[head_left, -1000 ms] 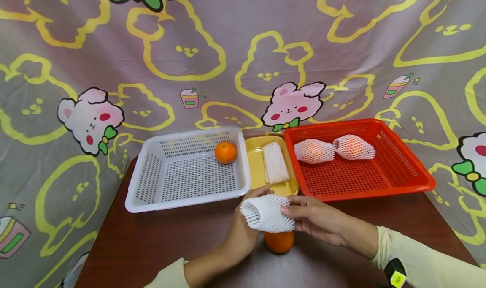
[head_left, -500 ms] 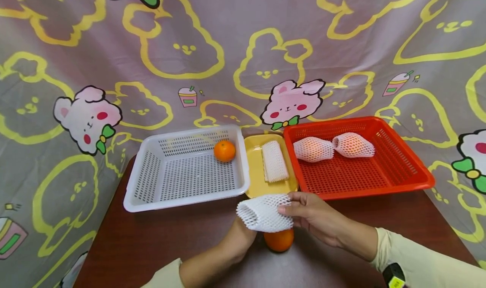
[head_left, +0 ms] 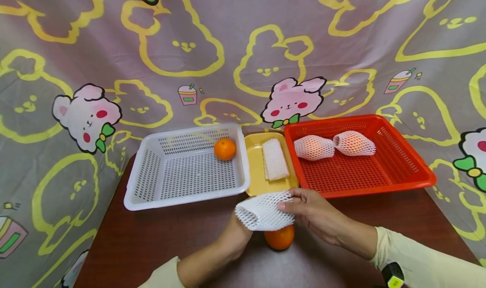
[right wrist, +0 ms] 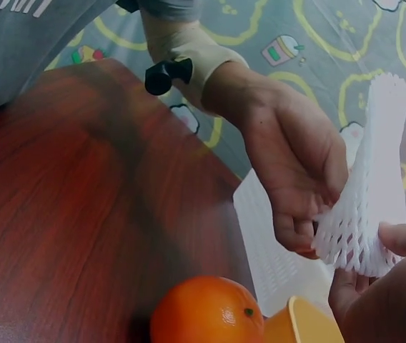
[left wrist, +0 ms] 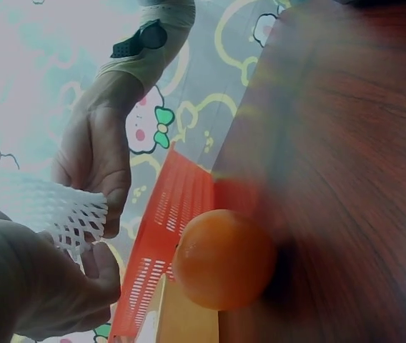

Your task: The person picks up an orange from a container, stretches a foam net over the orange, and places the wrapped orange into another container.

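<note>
A white foam fruit net [head_left: 263, 212] is held over the table in the head view, its mouth facing left. My right hand [head_left: 317, 214] pinches its right end between thumb and fingers. Behind the net's left part is my left hand [head_left: 235, 235], its fingers hidden in the head view; the right wrist view shows that left hand [right wrist: 296, 157] with curled fingers gripping the net's edge. On the table just below the net sits an orange [head_left: 279, 238], apart from both hands and partly covered by the net.
At the back left stands a white basket [head_left: 186, 201] with one orange [head_left: 225, 149] inside. A yellow tray [head_left: 255, 182] beside it bears flat foam nets [head_left: 275, 159]. The red basket [head_left: 364, 193] on the right contains two net-wrapped fruits [head_left: 355, 143]. A patterned cloth hangs behind.
My left fingers, visible above the net's far edge a second ago, have dropped behind it. The net has shifted slightly left. The orange below stays in place.
</note>
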